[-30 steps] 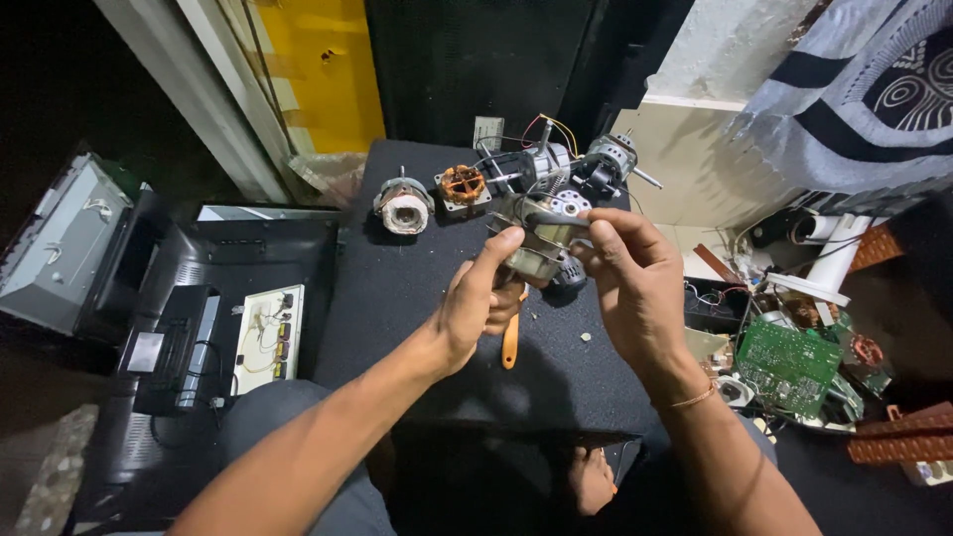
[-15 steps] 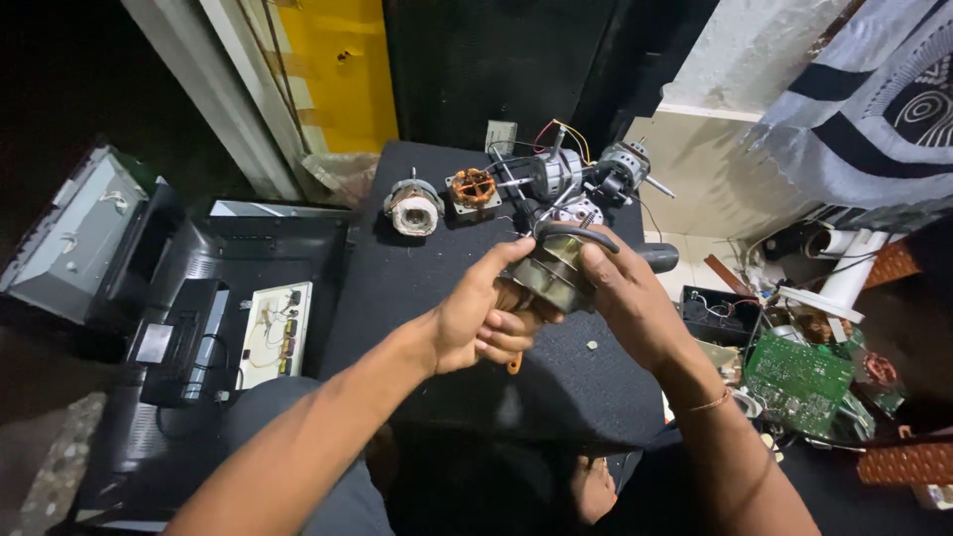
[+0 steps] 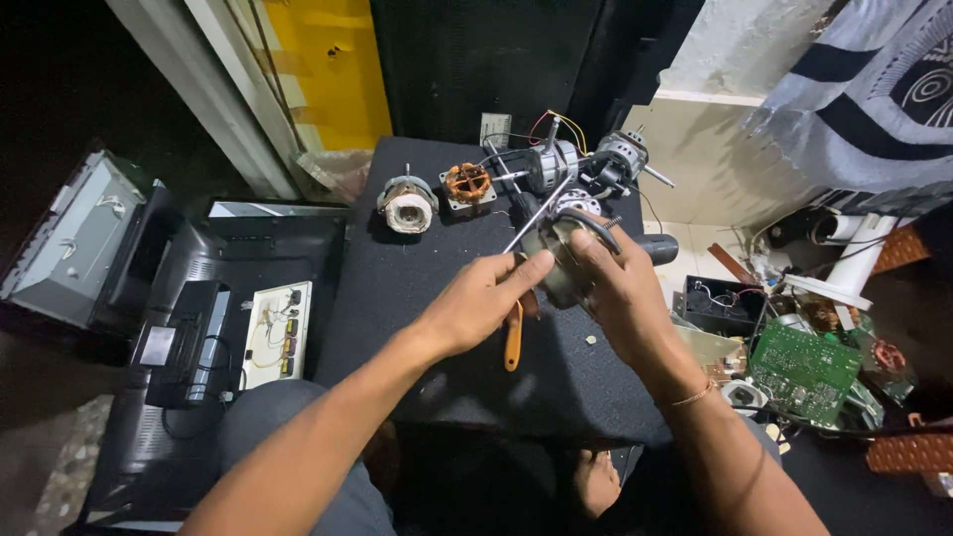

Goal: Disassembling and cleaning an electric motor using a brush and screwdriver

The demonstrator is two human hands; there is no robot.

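Note:
My right hand point(image 3: 617, 283) grips a small round metal motor body point(image 3: 562, 260) with a black cable looped over its top. My left hand point(image 3: 479, 298) pinches the lower end of a long thin steel shaft point(image 3: 541, 211) that slants up and right out of the motor. Both hands hover above a black cloth-covered table point(image 3: 417, 288). An orange-handled tool point(image 3: 513, 337) lies on the table just under my hands.
At the table's far edge sit a white-wound coil point(image 3: 408, 203), a copper-wound stator point(image 3: 467, 183) and two more motors with wires point(image 3: 586, 164). A green circuit board point(image 3: 804, 369) and parts clutter the floor at right. An opened black device point(image 3: 213, 333) lies at left.
My hands have shifted slightly right and away from me. The left hand has gone from cupping the motor to pinching the steel shaft, which now sticks out upward.

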